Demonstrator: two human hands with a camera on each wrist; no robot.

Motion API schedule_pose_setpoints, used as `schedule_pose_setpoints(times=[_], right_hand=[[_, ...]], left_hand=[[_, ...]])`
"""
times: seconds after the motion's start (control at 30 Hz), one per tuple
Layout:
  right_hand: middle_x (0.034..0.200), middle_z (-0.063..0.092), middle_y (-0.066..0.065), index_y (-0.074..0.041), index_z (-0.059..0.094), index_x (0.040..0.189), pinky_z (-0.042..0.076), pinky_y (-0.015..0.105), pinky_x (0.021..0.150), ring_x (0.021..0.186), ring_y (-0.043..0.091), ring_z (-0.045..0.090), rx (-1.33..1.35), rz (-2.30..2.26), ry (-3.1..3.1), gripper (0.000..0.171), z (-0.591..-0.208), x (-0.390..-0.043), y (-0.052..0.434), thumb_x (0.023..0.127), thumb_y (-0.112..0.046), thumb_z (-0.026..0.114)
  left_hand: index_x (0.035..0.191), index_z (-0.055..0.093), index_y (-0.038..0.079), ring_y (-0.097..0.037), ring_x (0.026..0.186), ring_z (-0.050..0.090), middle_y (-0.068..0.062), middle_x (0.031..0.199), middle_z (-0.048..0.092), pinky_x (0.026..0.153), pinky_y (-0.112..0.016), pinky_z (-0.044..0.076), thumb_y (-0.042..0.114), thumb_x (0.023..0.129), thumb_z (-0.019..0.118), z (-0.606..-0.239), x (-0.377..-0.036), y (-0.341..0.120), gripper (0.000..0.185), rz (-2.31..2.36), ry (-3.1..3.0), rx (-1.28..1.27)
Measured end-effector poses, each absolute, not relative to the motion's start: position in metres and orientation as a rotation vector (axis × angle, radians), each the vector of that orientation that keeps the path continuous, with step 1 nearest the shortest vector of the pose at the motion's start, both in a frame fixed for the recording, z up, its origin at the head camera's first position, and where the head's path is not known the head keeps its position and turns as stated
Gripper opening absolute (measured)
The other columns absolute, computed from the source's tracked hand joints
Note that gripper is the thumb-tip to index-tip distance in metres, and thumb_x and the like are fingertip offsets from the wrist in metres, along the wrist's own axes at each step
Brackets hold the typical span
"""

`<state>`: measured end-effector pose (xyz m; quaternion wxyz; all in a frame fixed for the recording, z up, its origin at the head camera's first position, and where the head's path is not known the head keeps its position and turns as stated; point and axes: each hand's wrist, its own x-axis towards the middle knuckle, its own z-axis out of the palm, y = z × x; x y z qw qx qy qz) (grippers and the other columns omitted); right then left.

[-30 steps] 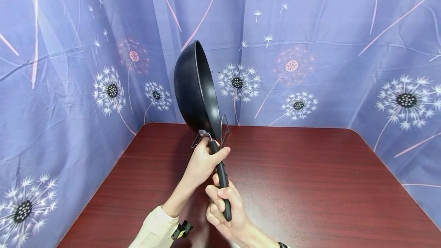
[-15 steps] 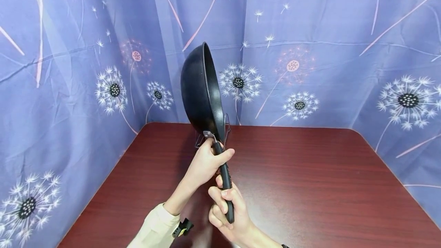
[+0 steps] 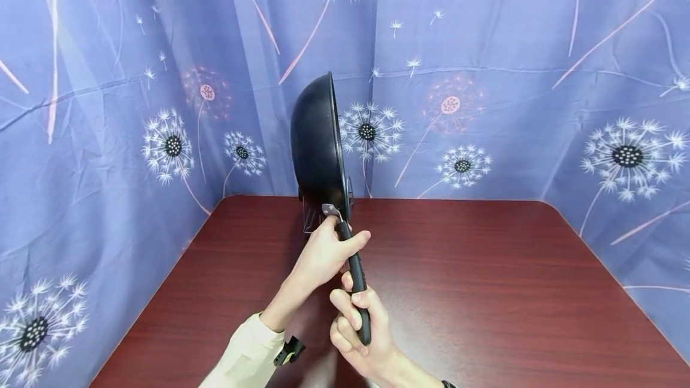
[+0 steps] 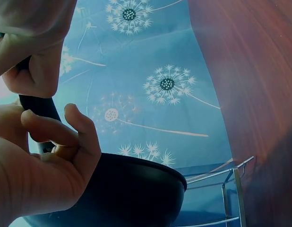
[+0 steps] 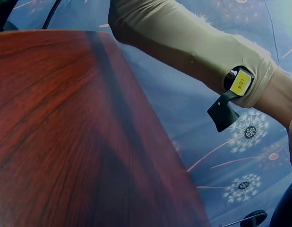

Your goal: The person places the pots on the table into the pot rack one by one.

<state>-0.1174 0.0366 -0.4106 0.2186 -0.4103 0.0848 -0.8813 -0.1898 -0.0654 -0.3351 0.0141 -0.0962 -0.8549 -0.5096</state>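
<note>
Both hands, left hand [image 3: 323, 250] above right hand [image 3: 358, 331], gripped the rigid handle [image 3: 356, 274] of a seemingly heavy black pan [image 3: 318, 142], held on edge.

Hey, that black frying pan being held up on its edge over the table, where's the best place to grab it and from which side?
Probably by the long black handle, coming from below on the near side. The frying pan stands on edge, its bowl wide and smooth with no hold. The handle slants down toward the person, and the left hand and right hand already grip it, so only a short stretch between them is free.
</note>
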Motion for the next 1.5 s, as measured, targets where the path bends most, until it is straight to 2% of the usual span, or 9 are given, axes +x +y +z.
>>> schedule_pose_setpoints(times=[0.23, 0.5, 0.63, 0.8, 0.9, 1.13, 1.2, 1.37, 1.5], right_hand=[[0.067, 0.025, -0.006, -0.016, 0.044, 0.112, 0.013, 0.018, 0.036, 0.035, 0.004, 0.019, -1.094, -2.449, 0.186, 0.02, -0.406, -0.117, 0.038, 0.098, -0.013, 0.03], [0.067, 0.025, -0.006, -0.015, 0.04, 0.11, 0.014, 0.018, 0.037, 0.035, 0.003, 0.02, -1.079, -2.475, 0.179, 0.016, -0.402, -0.117, 0.044, 0.097, -0.013, 0.031], [0.067, 0.025, -0.006, -0.015, 0.04, 0.111, 0.014, 0.018, 0.038, 0.034, 0.003, 0.02, -1.072, -2.483, 0.184, 0.017, -0.401, -0.117, 0.047, 0.097, -0.013, 0.031], [0.066, 0.025, -0.006, -0.015, 0.04, 0.11, 0.014, 0.018, 0.038, 0.034, 0.003, 0.019, -1.056, -2.487, 0.193, 0.017, -0.4, -0.117, 0.05, 0.097, -0.013, 0.03], [0.066, 0.025, -0.006, -0.015, 0.04, 0.11, 0.014, 0.018, 0.038, 0.034, 0.004, 0.019, -1.052, -2.489, 0.204, 0.017, -0.4, -0.116, 0.051, 0.097, -0.013, 0.03], [0.066, 0.026, -0.006, -0.017, 0.043, 0.112, 0.014, 0.019, 0.039, 0.035, 0.004, 0.02, -1.018, -2.461, 0.314, 0.019, -0.399, -0.118, 0.058, 0.098, -0.014, 0.03], [0.065, 0.027, -0.006, -0.017, 0.044, 0.112, 0.013, 0.02, 0.039, 0.035, 0.005, 0.02, -1.001, -2.451, 0.417, 0.022, -0.399, -0.118, 0.062, 0.098, -0.012, 0.028], [0.062, 0.035, -0.007, -0.016, 0.041, 0.114, 0.011, 0.024, 0.036, 0.035, 0.008, 0.017, -0.941, -2.456, 0.781, 0.026, -0.396, -0.117, 0.069, 0.098, -0.005, 0.024], [0.06, 0.043, -0.011, -0.012, 0.036, 0.12, 0.012, 0.024, 0.034, 0.034, 0.008, 0.017, -0.797, -2.454, 1.084, 0.023, -0.39, -0.114, 0.073, 0.099, -0.005, 0.029]], left_hand=[[0.091, 0.051, 0.011, -0.016, 0.064, 0.056, 0.0, 0.067, 0.052, 0.063, -0.031, 0.045, 0.058, 0.083, 0.07, -0.337, -0.193, -0.062, 0.051, -1.543, -2.67, -0.294], [0.095, 0.047, 0.013, -0.015, 0.055, 0.054, 0.0, 0.062, 0.05, 0.062, -0.03, 0.045, 0.06, 0.083, 0.069, -0.339, -0.193, -0.055, 0.053, -1.647, -2.626, -0.352], [0.1, 0.046, 0.014, -0.017, 0.045, 0.058, -0.001, 0.056, 0.052, 0.055, -0.028, 0.049, 0.058, 0.084, 0.071, -0.342, -0.194, -0.054, 0.053, -1.797, -2.601, -0.394], [0.105, 0.046, 0.011, -0.024, 0.039, 0.061, -0.006, 0.054, 0.059, 0.047, -0.035, 0.053, 0.052, 0.087, 0.07, -0.344, -0.195, -0.052, 0.052, -1.909, -2.588, -0.426], [0.104, 0.047, 0.01, -0.022, 0.038, 0.06, -0.006, 0.053, 0.058, 0.047, -0.03, 0.051, 0.05, 0.088, 0.07, -0.343, -0.194, -0.051, 0.05, -1.869, -2.596, -0.413], [0.102, 0.049, 0.008, -0.014, 0.038, 0.052, 0.0, 0.052, 0.053, 0.041, -0.022, 0.033, 0.047, 0.087, 0.071, -0.34, -0.196, -0.049, 0.047, -1.779, -2.605, -0.367], [0.104, 0.049, 0.007, -0.013, 0.038, 0.049, 0.001, 0.052, 0.051, 0.04, -0.022, 0.034, 0.043, 0.087, 0.072, -0.341, -0.197, -0.049, 0.045, -1.79, -2.591, -0.368], [0.104, 0.05, 0.005, -0.013, 0.037, 0.048, 0.002, 0.051, 0.049, 0.043, -0.023, 0.037, 0.04, 0.087, 0.072, -0.342, -0.197, -0.051, 0.045, -1.802, -2.584, -0.367], [0.104, 0.052, 0.005, -0.012, 0.049, 0.052, 0.003, 0.054, 0.052, 0.055, -0.026, 0.041, 0.041, 0.086, 0.073, -0.343, -0.198, -0.052, 0.045, -1.743, -2.596, -0.353]])
